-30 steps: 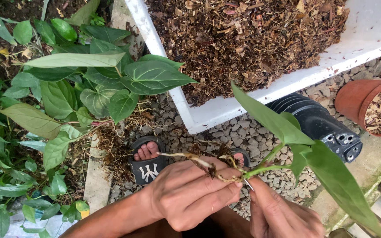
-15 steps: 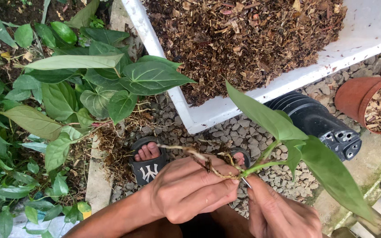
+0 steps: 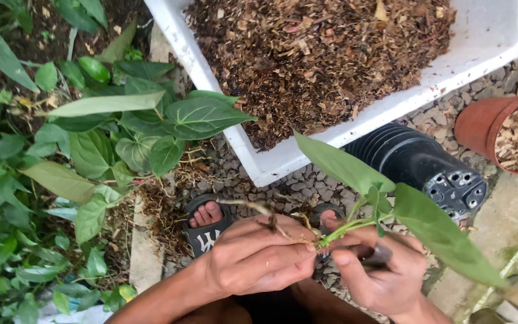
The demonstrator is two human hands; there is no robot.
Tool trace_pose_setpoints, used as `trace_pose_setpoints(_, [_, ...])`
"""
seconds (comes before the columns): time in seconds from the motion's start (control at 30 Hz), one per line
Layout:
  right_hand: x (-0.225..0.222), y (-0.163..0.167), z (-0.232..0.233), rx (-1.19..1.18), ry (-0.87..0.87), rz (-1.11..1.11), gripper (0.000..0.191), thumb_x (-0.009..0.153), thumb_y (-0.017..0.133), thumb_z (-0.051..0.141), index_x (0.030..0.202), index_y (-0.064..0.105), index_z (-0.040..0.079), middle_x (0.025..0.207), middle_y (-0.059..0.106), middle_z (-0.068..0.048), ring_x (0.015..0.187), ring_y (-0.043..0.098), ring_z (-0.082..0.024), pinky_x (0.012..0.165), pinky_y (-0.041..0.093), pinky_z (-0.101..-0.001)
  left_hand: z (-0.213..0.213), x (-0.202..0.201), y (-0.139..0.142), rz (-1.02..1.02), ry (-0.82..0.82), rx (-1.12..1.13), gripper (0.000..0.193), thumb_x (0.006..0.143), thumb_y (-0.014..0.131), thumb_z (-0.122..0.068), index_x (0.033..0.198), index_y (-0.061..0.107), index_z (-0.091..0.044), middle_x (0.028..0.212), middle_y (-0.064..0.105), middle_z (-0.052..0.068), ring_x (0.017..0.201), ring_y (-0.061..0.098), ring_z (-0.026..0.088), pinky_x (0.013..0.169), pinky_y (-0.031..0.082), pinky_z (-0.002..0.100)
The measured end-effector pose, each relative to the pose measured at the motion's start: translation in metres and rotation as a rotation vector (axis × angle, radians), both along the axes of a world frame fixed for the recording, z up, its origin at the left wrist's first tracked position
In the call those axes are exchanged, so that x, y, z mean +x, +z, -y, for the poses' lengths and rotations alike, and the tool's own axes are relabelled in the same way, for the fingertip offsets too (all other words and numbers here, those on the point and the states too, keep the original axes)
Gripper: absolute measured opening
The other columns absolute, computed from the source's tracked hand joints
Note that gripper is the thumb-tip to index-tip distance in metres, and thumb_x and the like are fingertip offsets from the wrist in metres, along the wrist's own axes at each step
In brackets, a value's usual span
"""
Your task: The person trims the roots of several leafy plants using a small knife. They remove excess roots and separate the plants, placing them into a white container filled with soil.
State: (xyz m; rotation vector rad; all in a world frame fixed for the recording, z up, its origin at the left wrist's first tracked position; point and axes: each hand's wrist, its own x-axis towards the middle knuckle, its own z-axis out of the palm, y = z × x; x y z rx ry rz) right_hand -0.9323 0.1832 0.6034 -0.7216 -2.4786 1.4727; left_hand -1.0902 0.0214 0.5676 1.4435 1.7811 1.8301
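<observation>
Both hands are gripping the cutting (image 3: 355,225): left hand (image 3: 259,258) holding its roots, right hand (image 3: 379,270) nearer the leaves stretching far-right.

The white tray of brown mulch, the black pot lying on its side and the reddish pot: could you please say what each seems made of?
White tray: probably foam or plastic, matte, thick-walled, with a chipped-looking rim. Black pot: likely thin plastic, slightly glossy, with ribbed sides and moulded drain holes. Reddish pot: terracotta-coloured, smooth; plastic or clay, hard to tell.

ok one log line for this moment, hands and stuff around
left hand: grips cutting roots | right hand: at stem, holds dark tool | near: white tub, black pot
</observation>
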Motion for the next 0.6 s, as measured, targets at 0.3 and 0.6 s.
trace_pose_setpoints(0.3, [0.015,-0.017,-0.006,-0.490,-0.077,-0.026,0.016,0.101,0.062,0.010,0.090,0.069,0.001,0.049,0.059,0.002,0.044,0.057,-0.006,0.098,0.060,-0.0378,-0.004,0.007,-0.011,0.103,-0.081,0.032,0.021,0.086,0.083,0.007,0.101,0.070,0.002,0.105,0.074,0.015,0.095,0.078,0.029,0.089,0.068,0.040])
trace_pose_setpoints(0.6, [0.015,-0.023,-0.032,-0.495,-0.459,-0.153,0.019,0.101,0.061,0.016,0.101,0.066,-0.003,0.052,0.054,-0.004,0.035,0.045,-0.010,0.033,0.035,-0.0260,0.004,0.003,-0.040,1.147,-0.090,-0.132,0.016,0.095,0.076,-0.003,0.109,0.071,0.002,0.116,0.075,0.017,0.101,0.075,0.018,0.087,0.064,0.033])
